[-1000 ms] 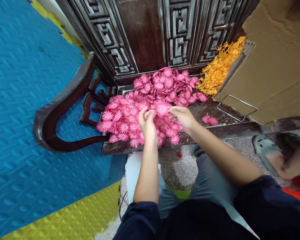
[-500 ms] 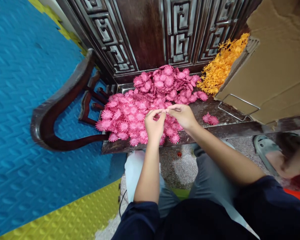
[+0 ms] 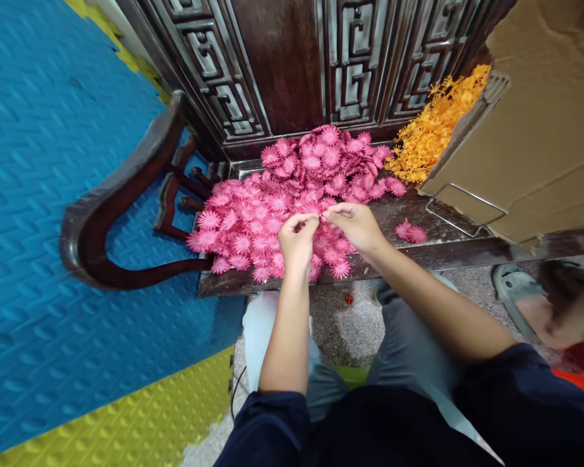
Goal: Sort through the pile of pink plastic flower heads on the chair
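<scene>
Pink flower-shaped pieces [image 3: 243, 224] lie heaped on the dark wooden bench [image 3: 389, 220]. Over the front of this heap my left hand [image 3: 298, 239] is closed, its thumb and forefinger pinched together. My right hand [image 3: 354, 224] pinches too, with its fingertips a small gap away from the left ones. Whatever sits between the fingertips is too small to make out. Two loose pink pieces [image 3: 411, 232] rest on the bench to the right of my right hand.
Orange pieces [image 3: 425, 139] are piled at the back right, beside a cardboard sheet [image 3: 540, 130] and a bent metal wire frame [image 3: 464, 211]. A curved wooden armrest [image 3: 111, 194] bounds the left. Another person's foot in a sandal [image 3: 518, 295] is at right.
My fingertips, which met half a second ago, now have a slight gap between them. The left hand has shifted a little left; the heaps look the same.
</scene>
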The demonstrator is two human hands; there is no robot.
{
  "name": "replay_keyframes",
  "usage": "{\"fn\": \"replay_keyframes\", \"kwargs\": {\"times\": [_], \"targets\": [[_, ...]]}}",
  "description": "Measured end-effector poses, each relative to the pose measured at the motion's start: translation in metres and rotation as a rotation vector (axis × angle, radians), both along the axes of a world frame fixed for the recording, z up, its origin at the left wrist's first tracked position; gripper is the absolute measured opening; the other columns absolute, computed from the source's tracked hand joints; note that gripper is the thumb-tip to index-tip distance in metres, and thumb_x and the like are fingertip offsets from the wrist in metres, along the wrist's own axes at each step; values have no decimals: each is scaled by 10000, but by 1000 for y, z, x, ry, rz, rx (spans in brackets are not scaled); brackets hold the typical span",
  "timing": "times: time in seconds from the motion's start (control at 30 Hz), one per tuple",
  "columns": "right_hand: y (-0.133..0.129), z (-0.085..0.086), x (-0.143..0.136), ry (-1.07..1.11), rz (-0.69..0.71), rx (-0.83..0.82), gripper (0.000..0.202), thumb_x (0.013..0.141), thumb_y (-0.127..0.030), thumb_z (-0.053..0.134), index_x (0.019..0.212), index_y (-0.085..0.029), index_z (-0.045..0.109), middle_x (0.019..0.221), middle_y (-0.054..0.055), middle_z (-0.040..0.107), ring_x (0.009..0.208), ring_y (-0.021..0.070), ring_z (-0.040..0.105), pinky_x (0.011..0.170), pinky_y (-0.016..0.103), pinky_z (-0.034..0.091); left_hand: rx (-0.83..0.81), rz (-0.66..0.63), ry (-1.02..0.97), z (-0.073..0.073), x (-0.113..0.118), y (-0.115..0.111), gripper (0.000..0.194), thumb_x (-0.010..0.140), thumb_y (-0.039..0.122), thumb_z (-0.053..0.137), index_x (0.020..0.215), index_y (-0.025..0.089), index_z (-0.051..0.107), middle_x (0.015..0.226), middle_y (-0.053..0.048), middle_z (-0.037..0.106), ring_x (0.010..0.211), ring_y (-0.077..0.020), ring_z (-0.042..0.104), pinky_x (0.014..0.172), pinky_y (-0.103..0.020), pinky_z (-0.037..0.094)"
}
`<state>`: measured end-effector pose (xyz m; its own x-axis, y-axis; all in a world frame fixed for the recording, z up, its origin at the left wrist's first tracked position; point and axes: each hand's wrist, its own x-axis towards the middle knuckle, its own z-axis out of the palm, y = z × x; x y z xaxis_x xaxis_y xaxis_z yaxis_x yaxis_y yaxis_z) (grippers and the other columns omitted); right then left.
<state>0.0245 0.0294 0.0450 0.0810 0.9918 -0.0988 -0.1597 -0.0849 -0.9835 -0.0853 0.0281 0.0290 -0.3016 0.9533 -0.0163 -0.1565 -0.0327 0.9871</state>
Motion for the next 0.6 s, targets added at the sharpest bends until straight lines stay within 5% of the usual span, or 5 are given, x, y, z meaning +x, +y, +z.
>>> {"fn": "replay_keyframes", "kwargs": {"times": [0.23,0.6], "targets": [[1,2,3,35,10,-24,68,619,-219,665,638,-160,638,607,-25,621,576,92,529,628,245,421,-10,-44,-138,-1,2,0,93,565,199,731,630,170,670,665,10,651,689,-105,576,736,-257,457],[1,-1,1,20,-21,-2,78,623,-225,651,655,-160,622,617,-31,607,584,88,518,643,247,414,-5,-49,4,-4,0,0,168,701,330,660,665,167,646,643,20,591,652,-94,516,689,-222,410]]}}
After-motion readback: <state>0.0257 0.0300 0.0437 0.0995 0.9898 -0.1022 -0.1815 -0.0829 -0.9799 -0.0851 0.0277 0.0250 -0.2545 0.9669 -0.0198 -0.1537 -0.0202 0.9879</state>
